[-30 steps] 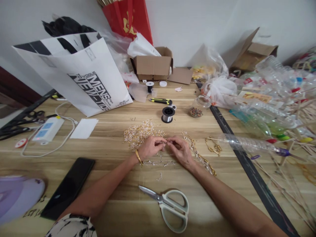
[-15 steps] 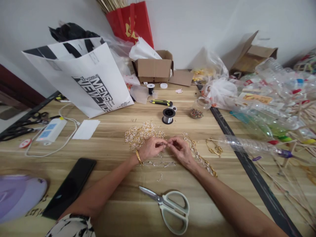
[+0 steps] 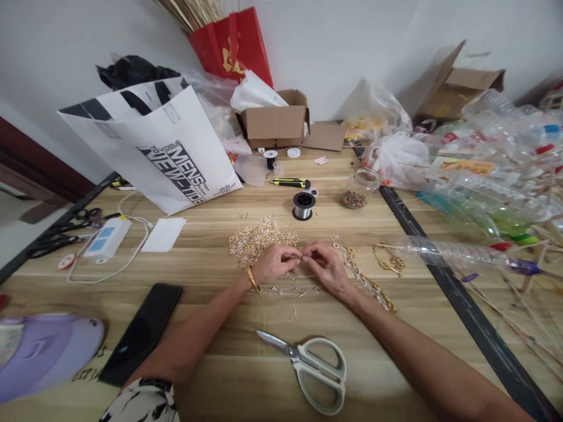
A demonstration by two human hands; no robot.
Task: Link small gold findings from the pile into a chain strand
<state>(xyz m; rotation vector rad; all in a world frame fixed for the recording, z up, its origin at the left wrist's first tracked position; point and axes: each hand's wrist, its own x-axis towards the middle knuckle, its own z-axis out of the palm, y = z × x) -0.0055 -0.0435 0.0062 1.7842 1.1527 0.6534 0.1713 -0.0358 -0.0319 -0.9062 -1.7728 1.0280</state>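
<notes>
My left hand (image 3: 275,262) and my right hand (image 3: 326,266) meet fingertip to fingertip over the table, both pinched. Whatever lies between the fingertips is too small to name. Just behind my left hand is a heap of small gold and clear beads (image 3: 259,239). A silvery beaded chain (image 3: 290,291) lies below the hands. Right of my right hand stretches a gold and clear beaded chain (image 3: 367,278). A spool of silver wire (image 3: 303,206) stands beyond the hands. Scissors with pale handles (image 3: 303,363) rest near the front, blades partly apart.
At left are a black phone (image 3: 141,334), a power strip (image 3: 107,239) and a white paper bag (image 3: 153,146). A glass jar of beads (image 3: 358,190), a yellow-black cutter (image 3: 290,183) and a cardboard box (image 3: 276,125) stand farther back. Plastic bottles (image 3: 484,193) crowd the right side.
The whole view has shifted slightly, so things appear a little farther right. Both hands stay pinched together at nearly the same place over the table.
</notes>
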